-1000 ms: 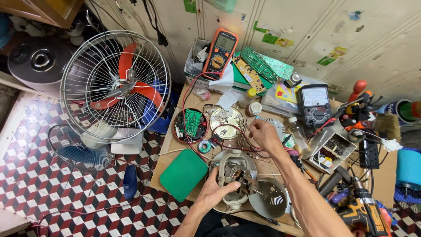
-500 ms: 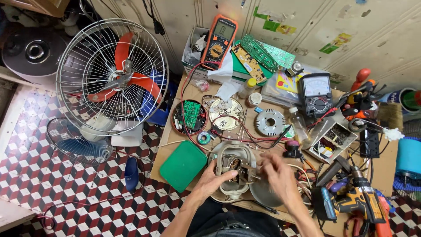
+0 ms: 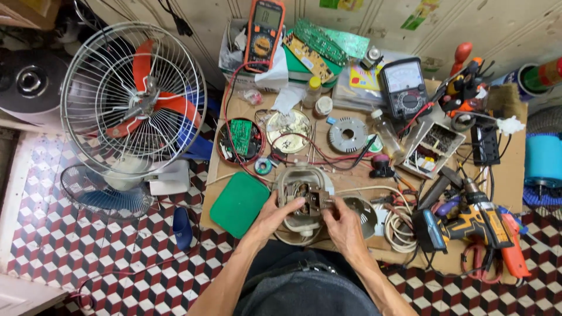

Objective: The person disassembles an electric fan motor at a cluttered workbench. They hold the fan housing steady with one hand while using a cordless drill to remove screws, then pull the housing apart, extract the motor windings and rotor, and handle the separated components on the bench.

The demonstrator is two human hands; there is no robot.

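Head view looks down on a cluttered worktop (image 3: 234, 169) where both hands meet on a pale round motor housing (image 3: 304, 196) at the near edge; the left hand (image 3: 275, 213) curls against its left flank, fingers (image 3: 295, 205) pressed on the rim, gripping it; the right hand (image 3: 342, 222) comes in from the other side, fingers (image 3: 329, 202) pinched narrow on a small metal part at the housing's centre, though what exactly they pinch cannot be told; just left of the left fingers lies a green lid (image 3: 239, 203); beyond the fingers sit a round green circuit board (image 3: 240, 139) and red leads (image 3: 328, 157); well right of the right fingers lies a yellow drill (image 3: 468, 225); far left stands a caged fan (image 3: 134, 99) with red blades on the tiled floor.
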